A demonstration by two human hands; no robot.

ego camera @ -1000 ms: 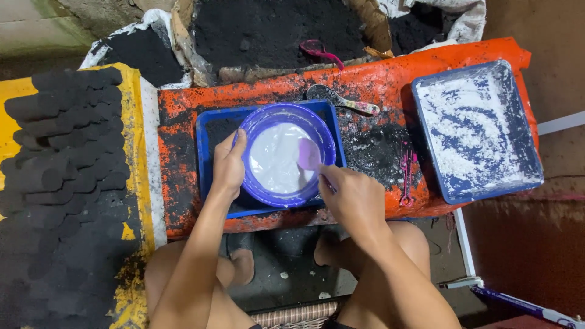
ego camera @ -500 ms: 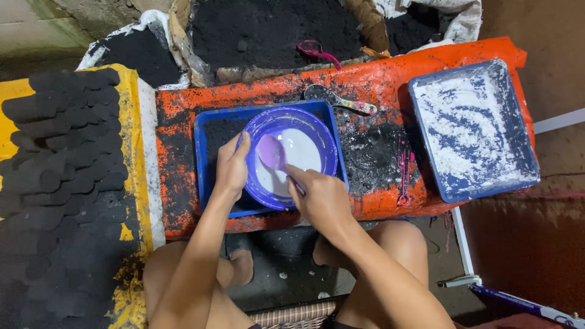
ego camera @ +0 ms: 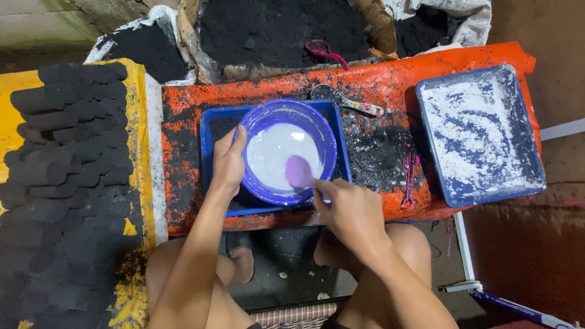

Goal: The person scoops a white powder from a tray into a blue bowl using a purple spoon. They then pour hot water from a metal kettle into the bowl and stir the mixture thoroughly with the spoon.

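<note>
Seen from above, a seated person works at a low orange bench [ego camera: 487,55] smeared with black powder. The left hand [ego camera: 227,163] grips the left rim of a round purple plastic bowl [ego camera: 326,131] of white liquid, which sits inside a shallow blue tray [ego camera: 210,131] at the bench's middle. The right hand [ego camera: 348,210] is closed around the handle of a small purple spoon [ego camera: 298,172], its scoop dipped into the liquid at the bowl's near side. This looks like stirring; a steady bowl matters most. To the right lies a blue rectangular tray dusted with white powder [ego camera: 481,134]. Far behind are open sacks of black powder [ego camera: 274,30]; to the left, rows of black briquettes [ego camera: 67,152].
</note>
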